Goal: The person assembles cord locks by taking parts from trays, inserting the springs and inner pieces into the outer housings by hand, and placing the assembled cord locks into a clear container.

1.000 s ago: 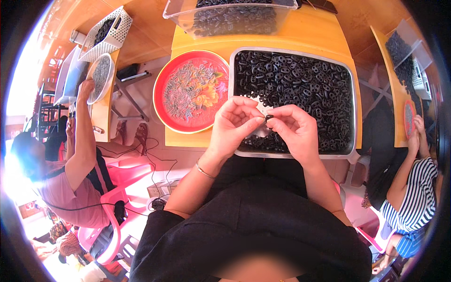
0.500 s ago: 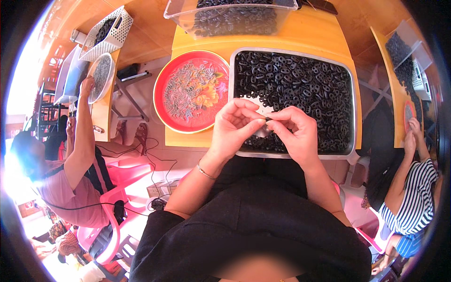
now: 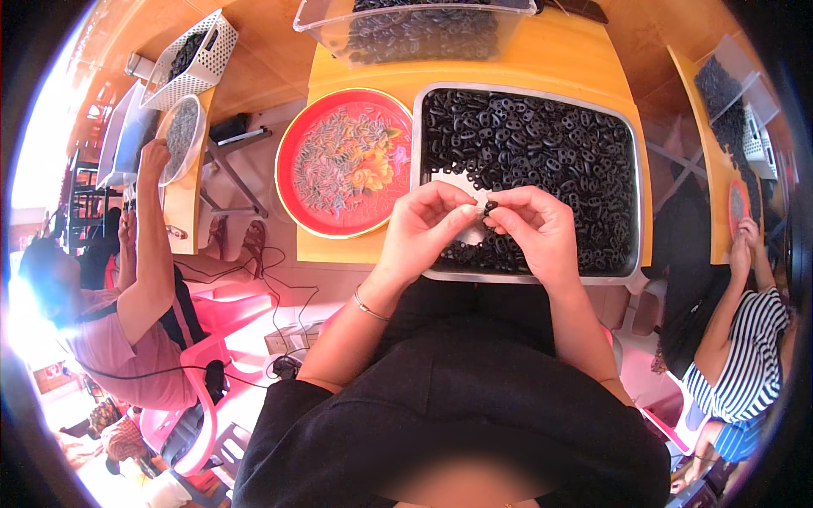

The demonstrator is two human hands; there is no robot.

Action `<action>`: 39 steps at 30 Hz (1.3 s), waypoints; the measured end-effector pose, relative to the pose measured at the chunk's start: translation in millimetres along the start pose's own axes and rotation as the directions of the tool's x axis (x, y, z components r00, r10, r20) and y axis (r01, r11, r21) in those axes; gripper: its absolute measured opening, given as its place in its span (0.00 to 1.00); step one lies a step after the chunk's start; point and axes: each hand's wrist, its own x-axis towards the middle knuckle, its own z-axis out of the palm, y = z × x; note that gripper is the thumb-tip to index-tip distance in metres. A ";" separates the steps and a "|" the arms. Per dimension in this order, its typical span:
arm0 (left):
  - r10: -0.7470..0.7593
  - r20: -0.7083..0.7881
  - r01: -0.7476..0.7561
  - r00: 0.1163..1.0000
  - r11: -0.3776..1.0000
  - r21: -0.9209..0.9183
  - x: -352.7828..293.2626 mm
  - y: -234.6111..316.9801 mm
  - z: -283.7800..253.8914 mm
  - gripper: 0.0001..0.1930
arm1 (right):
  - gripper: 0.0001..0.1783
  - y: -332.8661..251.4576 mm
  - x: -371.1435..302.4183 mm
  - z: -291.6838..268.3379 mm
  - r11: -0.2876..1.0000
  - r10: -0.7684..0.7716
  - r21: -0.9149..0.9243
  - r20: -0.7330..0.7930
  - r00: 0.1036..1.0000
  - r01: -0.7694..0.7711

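Over the metal tray (image 3: 637, 203) my two hands meet at the fingertips. My right hand (image 3: 539, 227) is closed in a pinch on a small black two-holed plastic piece (image 3: 490, 208), which looks like a cord lock part. Just left of it, my left hand (image 3: 421, 227) has its thumb and forefinger pressed together; whatever is in that pinch is too small to make out. Many similar black pieces (image 3: 542, 144) fill the tray, with a bare patch under my fingers. To the left, a round red tray (image 3: 292, 190) holds small grey springs (image 3: 326, 165).
A clear plastic bin (image 3: 339, 42) with more black pieces stands at the table's (image 3: 389, 80) far side. On the left a person (image 3: 140, 279) works at another table beside a white basket (image 3: 212, 55). A person in a striped shirt (image 3: 741, 356) works on the right.
My hands have drawn slightly apart at the fingertips. The black piece, mostly hidden before, now shows upright in my right fingers.
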 end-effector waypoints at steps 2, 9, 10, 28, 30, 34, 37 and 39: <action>-0.021 0.009 0.020 1.000 0.999 0.033 0.9 0.4 0.2 0.03 | 0.08 -1.0 -0.8 0.2 1.000 0.008 -0.010 -0.003 1.000 -0.008; -0.085 0.020 0.085 0.996 0.996 0.035 3.3 -2.8 0.3 0.02 | 0.07 2.1 -0.3 -0.1 1.000 0.024 -0.002 -0.001 1.000 -0.024; -0.088 0.021 0.087 0.996 0.996 0.035 3.6 -1.9 2.6 0.02 | 0.07 1.9 -0.5 0.0 0.999 0.049 -0.011 -0.005 0.999 -0.049; 0.125 0.408 -0.426 0.904 0.328 0.844 31.2 -24.3 13.7 0.11 | 0.09 0.9 -1.5 -38.4 0.991 -0.113 -0.095 -0.172 0.979 0.098; 0.050 0.434 -0.430 0.899 0.273 0.860 35.7 -30.1 15.1 0.10 | 0.09 1.2 -1.9 -38.9 0.989 -0.122 -0.103 -0.184 0.975 0.104; 0.010 0.478 -0.464 0.879 0.253 0.849 39.7 -30.5 17.2 0.10 | 0.09 1.0 -2.3 -38.1 0.989 -0.138 -0.079 -0.170 0.976 0.127; -0.040 0.470 -0.456 0.882 0.185 0.871 40.1 -29.8 19.2 0.10 | 0.09 -0.7 -3.5 -34.6 0.990 -0.134 -0.057 -0.142 0.981 0.127; -0.042 0.468 -0.452 0.883 0.196 0.870 36.7 -26.3 18.0 0.10 | 0.08 -3.6 -5.5 -32.1 0.997 -0.068 -0.054 -0.090 0.994 0.063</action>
